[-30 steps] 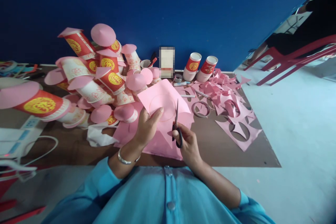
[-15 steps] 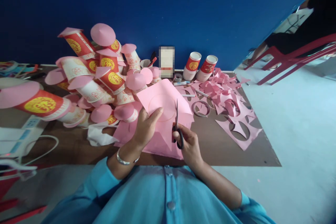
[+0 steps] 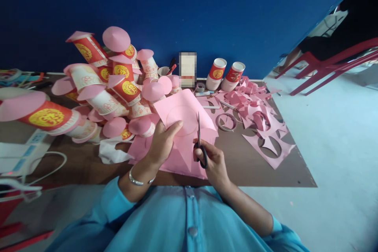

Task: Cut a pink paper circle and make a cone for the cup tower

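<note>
My left hand (image 3: 162,141) pinches the near left part of a pink paper sheet (image 3: 180,106), thumb on top. A circle outline is drawn on the sheet, and its near edge is partly cut, with a pointed flap hanging down. In my right hand (image 3: 214,161) are black-handled scissors (image 3: 201,151), fingers in the loops and blades pointing away from me at the sheet's right part. Whether the blades are fully closed is hard to make out. Under the sheet lies more pink paper (image 3: 174,165) on the brown table (image 3: 236,165).
Paper cups with pink cone tops (image 3: 121,86) are heaped at left. Stacked red cups (image 3: 217,73) stand by the blue wall (image 3: 147,8). Pink offcuts (image 3: 271,147) and a tape roll (image 3: 226,122) lie at right. A crumpled white tissue (image 3: 113,151) is near my left wrist. A person sits beyond, on a red chair (image 3: 325,63).
Almost nothing differs. My hands, the pink sheet and the scissors hold nearly the same place, with only a very slight shift of the left wrist.
</note>
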A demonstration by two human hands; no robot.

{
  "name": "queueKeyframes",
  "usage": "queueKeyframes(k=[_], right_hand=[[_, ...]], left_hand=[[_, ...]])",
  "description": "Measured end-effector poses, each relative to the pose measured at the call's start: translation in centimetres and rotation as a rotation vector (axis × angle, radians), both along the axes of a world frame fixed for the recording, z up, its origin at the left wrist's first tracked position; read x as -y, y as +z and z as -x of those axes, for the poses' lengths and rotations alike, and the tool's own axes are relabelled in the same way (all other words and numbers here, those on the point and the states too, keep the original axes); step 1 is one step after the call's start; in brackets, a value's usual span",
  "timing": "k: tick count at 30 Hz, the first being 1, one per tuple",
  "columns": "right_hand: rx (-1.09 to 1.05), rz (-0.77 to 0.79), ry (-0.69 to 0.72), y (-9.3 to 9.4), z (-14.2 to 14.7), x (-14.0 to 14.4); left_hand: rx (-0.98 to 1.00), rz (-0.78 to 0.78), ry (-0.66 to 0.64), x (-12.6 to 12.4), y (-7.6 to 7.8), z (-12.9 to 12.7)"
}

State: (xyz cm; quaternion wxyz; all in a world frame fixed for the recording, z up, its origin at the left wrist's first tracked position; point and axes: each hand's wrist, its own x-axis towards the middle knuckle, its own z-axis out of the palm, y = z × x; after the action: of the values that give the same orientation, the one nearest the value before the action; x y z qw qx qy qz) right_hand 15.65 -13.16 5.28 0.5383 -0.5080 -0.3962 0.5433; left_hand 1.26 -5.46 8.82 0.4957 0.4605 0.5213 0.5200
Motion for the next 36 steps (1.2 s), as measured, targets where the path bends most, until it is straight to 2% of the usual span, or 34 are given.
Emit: queueKeyframes(k=[6, 19, 29, 36], right_hand=[[0.03, -0.009, 0.017, -0.1, -0.4, 0.1], [0.035, 0.011, 0.038, -0.1, -1.0, 0.3], [0.035, -0.003, 0.044, -0.3, -1.3, 0.3], [0.025, 0.028, 0.06, -0.1, -1.6, 0.5]], left_hand=[[0.036, 0.032, -0.01, -0.1, -0.3, 0.1], [-0.012, 0.007, -0.065, -0.3, 0.4, 0.2], [-0.079, -0.02, -0.117, -0.5, 2.4, 0.3], [-0.061, -0.023, -0.127, -0.7, 2.6, 0.5]])
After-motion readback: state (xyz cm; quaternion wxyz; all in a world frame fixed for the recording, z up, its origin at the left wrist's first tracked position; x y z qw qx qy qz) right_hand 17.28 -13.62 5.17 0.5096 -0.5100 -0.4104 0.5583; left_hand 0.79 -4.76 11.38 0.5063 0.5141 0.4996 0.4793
